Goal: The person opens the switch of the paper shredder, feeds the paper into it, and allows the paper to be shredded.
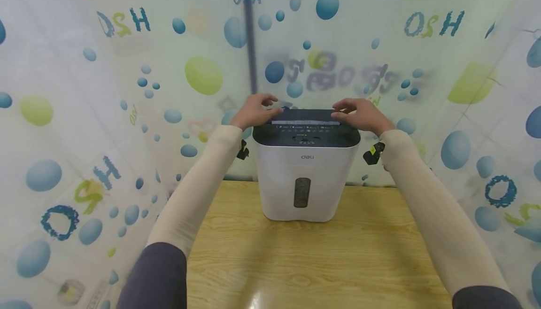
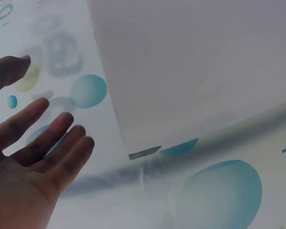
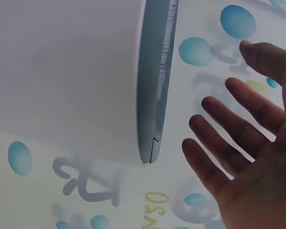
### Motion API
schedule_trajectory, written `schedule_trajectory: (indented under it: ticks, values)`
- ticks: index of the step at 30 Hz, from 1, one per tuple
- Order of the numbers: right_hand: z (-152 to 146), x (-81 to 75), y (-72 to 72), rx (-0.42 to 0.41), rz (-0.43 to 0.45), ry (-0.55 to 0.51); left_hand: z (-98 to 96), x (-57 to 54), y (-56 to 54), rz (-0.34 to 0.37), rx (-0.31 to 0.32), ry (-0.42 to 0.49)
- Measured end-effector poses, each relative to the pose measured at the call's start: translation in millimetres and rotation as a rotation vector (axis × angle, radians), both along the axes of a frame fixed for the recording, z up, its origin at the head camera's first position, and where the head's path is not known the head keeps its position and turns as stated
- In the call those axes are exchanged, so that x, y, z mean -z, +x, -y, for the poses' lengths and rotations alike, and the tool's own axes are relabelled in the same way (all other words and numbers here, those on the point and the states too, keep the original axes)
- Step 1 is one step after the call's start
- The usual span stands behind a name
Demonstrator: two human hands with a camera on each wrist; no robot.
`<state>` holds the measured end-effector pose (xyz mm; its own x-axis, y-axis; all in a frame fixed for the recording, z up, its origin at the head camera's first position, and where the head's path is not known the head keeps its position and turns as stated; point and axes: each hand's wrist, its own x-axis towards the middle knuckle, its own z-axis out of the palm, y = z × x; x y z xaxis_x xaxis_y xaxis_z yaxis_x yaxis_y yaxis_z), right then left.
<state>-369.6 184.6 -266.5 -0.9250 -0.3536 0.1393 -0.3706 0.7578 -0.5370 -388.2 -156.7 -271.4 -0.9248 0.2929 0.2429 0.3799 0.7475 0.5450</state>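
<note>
A white paper shredder (image 1: 279, 177) with a black top (image 1: 306, 135) and "deli" on its front stands upright on the table. A narrow dark window (image 1: 302, 192) is set in its front. My left hand (image 1: 258, 112) hovers at the top's left end, fingers spread apart in the left wrist view. At the right end is my right hand (image 1: 359, 114), its fingers loosely extended and apart from the shredder body (image 3: 66, 71) in the right wrist view. Neither hand holds anything. A pale strip (image 1: 305, 122) runs along the top between them; what it is cannot be told.
The shredder stands near the back of a wood-grain table (image 1: 313, 262). A curtain (image 1: 169, 65) printed with blue and green dots surrounds the table at the back and sides. A dark vertical pole (image 1: 249, 32) shows behind it.
</note>
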Motion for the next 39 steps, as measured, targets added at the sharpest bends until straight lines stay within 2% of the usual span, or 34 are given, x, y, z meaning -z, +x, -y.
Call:
schedule_trajectory:
  ticks: [9, 16, 19, 24, 28, 32, 35, 39]
  values:
    - [-8, 1.9, 20.2, 0.024, -0.016, 0.019, 14.1, -2.5, 21.5, -0.061, -0.046, -0.034]
    - [-21, 14.6, 33.8, 0.022, -0.109, 0.030, 31.9, 10.3, 39.2, -0.120, -0.044, -0.026]
    - [-26, 21.3, 39.8, 0.022, -0.149, 0.021, 39.6, 18.6, 47.1, -0.157, -0.058, -0.033]
    - [-33, 32.6, 52.0, 0.037, -0.217, 0.022, 50.6, 35.5, 59.2, -0.274, -0.097, -0.087]
    - [-42, 45.3, 62.3, 0.053, -0.278, 0.027, 59.3, 51.6, 69.3, -0.367, -0.131, -0.125]
    - [-52, 59.3, 73.0, 0.085, -0.348, 0.078, 68.5, 70.0, 79.8, -0.427, -0.175, -0.157]
    - [-60, 70.0, 82.9, 0.123, -0.371, 0.109, 75.7, 83.9, 89.1, -0.431, -0.212, -0.185]
    - [-69, 90.0, 95.8, 0.163, -0.392, 0.130, 86.1, 103.9, 101.7, -0.396, -0.261, -0.214]
